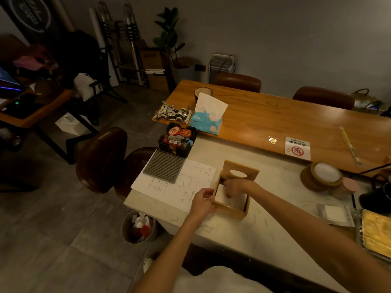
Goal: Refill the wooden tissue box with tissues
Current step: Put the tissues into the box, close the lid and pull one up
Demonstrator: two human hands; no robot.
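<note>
2 hands are at the wooden tissue box (230,205), which sits on the pale counter (249,233) right in front of the person. The box is open on top. Its lid (241,172), the one with the oval hole, stands tipped up at the far side.

The left hand (202,203) pinches the near left wall of the box and keeps it from sliding. The right hand (233,187) reaches down inside the box, with its fingers curled onto the white tissues (231,198) lying there. I think it is pressing or tucking them flat, but I cannot tell if it is truly gripping them.

The box's long side runs away from the person, from the near edge up toward the lid. The right hand comes in from the right and is the one already inside, so it is the nearer hand for the tissues. The lid lies just past that hand, on the far side.

A blue tissue pack (206,123) sits well apart on the brown table behind.

My guess is the tissues are nearly in, and the lid comes next.
</note>
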